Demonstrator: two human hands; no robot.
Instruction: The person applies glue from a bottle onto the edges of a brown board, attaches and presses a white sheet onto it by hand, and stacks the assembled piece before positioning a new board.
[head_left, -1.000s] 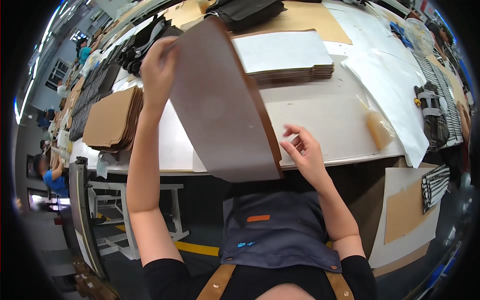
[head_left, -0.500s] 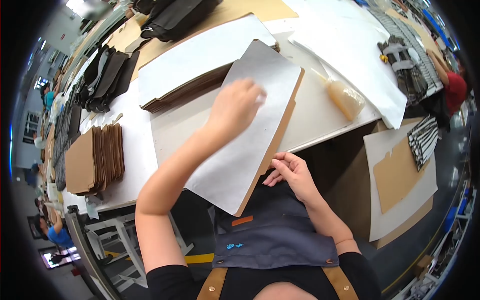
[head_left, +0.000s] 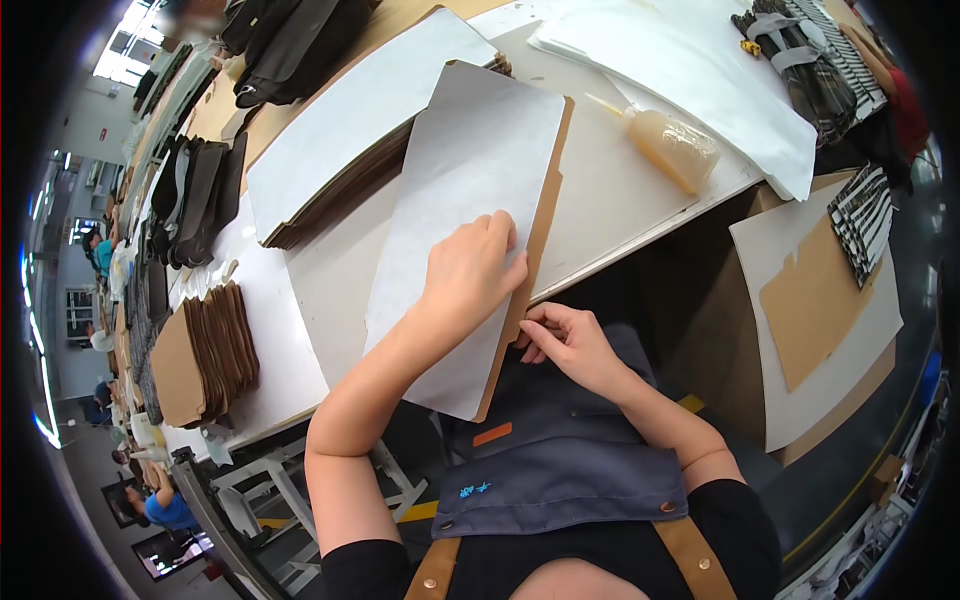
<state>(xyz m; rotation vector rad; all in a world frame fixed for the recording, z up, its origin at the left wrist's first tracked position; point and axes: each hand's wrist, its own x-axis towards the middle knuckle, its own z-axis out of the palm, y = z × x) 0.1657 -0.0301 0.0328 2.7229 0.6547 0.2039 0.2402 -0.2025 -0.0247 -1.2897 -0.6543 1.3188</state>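
A long panel point(head_left: 470, 150) with a smooth light-grey face and a brown strip along its right edge lies slanted over the table's front edge, its lower end over my apron. My left hand point(head_left: 470, 265) rests on the lower half of the grey face, knuckles up and fingers curled; whether it holds anything small is hidden. At the panel's right edge, my right hand point(head_left: 568, 345) pinches the brown strip between thumb and fingers. Beyond the panel lies a stack of similar white-topped brown panels point(head_left: 350, 120).
Brown card pieces point(head_left: 205, 355) stand bunched at left, near dark straps point(head_left: 195, 195). A bottle of amber liquid point(head_left: 672, 150) lies right of the panel, beside white sheets point(head_left: 690, 75). Below at right are boards with a brown cutout point(head_left: 815, 315). Other people work farther off.
My left hand has come down and nearer along the panel's face, fingers now lower. My right hand keeps its pinch at the edge. The view has shifted slightly.
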